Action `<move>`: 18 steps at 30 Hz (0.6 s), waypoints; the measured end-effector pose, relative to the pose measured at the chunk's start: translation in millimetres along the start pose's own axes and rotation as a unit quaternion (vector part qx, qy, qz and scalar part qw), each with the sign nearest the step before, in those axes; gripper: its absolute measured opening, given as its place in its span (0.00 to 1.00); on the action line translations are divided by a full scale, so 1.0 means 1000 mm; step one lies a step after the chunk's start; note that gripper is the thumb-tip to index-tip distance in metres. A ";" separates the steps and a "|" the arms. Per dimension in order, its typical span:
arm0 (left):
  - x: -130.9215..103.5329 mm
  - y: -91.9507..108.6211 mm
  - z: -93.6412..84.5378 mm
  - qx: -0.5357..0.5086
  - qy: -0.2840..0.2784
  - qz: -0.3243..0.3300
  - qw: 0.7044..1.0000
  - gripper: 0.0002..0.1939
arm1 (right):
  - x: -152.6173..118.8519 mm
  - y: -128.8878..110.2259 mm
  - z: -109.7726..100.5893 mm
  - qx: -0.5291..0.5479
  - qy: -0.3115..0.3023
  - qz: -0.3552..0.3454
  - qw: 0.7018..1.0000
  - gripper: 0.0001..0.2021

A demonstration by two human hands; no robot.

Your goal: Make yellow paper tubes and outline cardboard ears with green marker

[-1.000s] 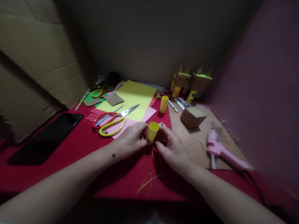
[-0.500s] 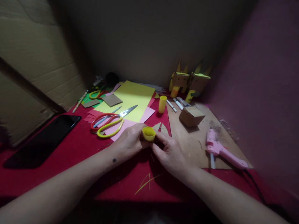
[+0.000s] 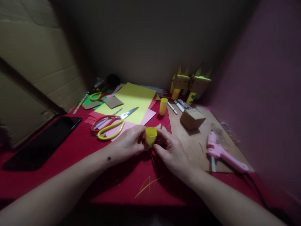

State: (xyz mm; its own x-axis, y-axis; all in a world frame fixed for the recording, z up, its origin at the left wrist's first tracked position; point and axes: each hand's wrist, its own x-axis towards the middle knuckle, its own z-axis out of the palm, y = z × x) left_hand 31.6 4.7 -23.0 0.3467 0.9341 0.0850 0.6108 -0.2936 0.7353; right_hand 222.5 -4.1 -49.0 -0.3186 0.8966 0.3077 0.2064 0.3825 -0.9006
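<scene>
Between my two hands is a short yellow paper tube (image 3: 150,137), its open end facing up toward me. My left hand (image 3: 133,140) grips it from the left, with the fingers curled behind. From the right, my right hand (image 3: 169,151) pinches it between thumb and fingers. Just behind the hands lie pale cut card pieces (image 3: 161,128), partly hidden. A second yellow paper tube (image 3: 163,106) stands upright on the red cloth farther back. Scissors (image 3: 113,125) with red and yellow handles rest to the left of my left hand.
A pink glue gun (image 3: 222,152) lies on a cardboard sheet (image 3: 188,144) at right, near a small cardboard box (image 3: 192,118). Yellow paper (image 3: 134,99), a black phone (image 3: 43,142), markers (image 3: 179,105) and two cardboard figures (image 3: 197,83) surround the work area. Thin yellow strips (image 3: 148,185) lie in front.
The yellow tube has tilted a little, so more of its outer side shows. Both hands have shifted slightly around it and still hold it.
</scene>
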 end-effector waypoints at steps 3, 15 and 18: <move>-0.001 0.001 0.000 0.006 0.002 0.007 1.000 0.13 | 0.001 0.001 -0.003 0.015 -0.002 -0.006 1.000 0.26; -0.004 -0.001 0.017 0.000 0.042 0.076 0.996 0.11 | 0.012 0.002 -0.010 0.054 -0.045 -0.021 0.997 0.22; -0.003 -0.001 0.016 -0.005 0.041 0.058 0.997 0.12 | 0.011 0.000 -0.011 0.042 -0.041 -0.022 0.998 0.24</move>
State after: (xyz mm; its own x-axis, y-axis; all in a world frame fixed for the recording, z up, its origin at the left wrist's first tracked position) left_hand 41.3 -1.4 -34.2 0.3549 0.9077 0.2237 0.5625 -0.3985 0.7244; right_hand 228.8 7.9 -42.0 -0.4003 0.8571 0.3243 0.1133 0.3975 -0.9106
